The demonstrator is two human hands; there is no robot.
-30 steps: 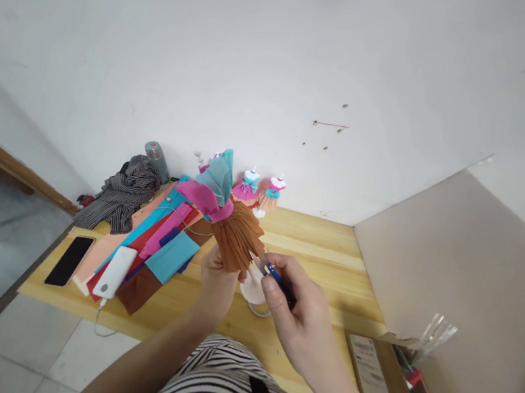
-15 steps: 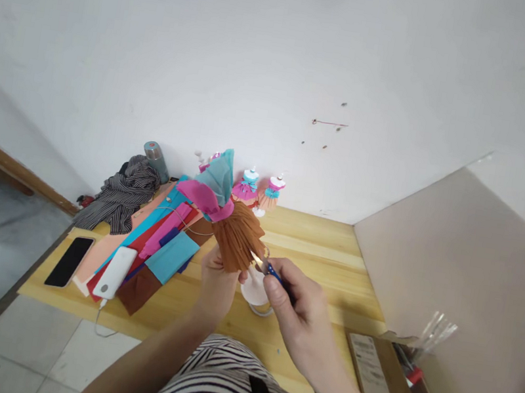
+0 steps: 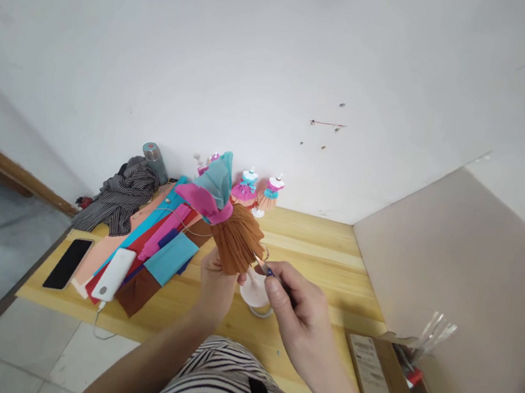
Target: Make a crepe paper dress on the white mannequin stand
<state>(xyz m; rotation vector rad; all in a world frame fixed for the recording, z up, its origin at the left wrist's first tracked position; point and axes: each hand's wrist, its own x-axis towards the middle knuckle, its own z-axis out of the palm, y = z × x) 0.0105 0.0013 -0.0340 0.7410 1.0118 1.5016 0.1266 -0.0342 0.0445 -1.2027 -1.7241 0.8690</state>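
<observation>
My left hand (image 3: 214, 285) is closed on the base of a small paper doll dress (image 3: 232, 228) with a pleated brown skirt, a pink band and a teal top, held above the wooden table (image 3: 322, 259). My right hand (image 3: 297, 308) grips small blue-handled scissors (image 3: 265, 269), whose tips touch the lower edge of the brown skirt. Under both hands a white round stand (image 3: 254, 293) rests on the table.
Coloured paper sheets (image 3: 160, 243), a white power bank (image 3: 113, 272) and a black phone (image 3: 67, 262) lie at the left. Striped cloth (image 3: 120, 194), a bottle (image 3: 153, 158) and two dressed mini mannequins (image 3: 258, 190) stand by the wall. A cardboard box (image 3: 381, 375) sits at the right.
My right hand with the scissors has edged left and slightly up toward the brown skirt. The left hand and the dress have stayed almost still.
</observation>
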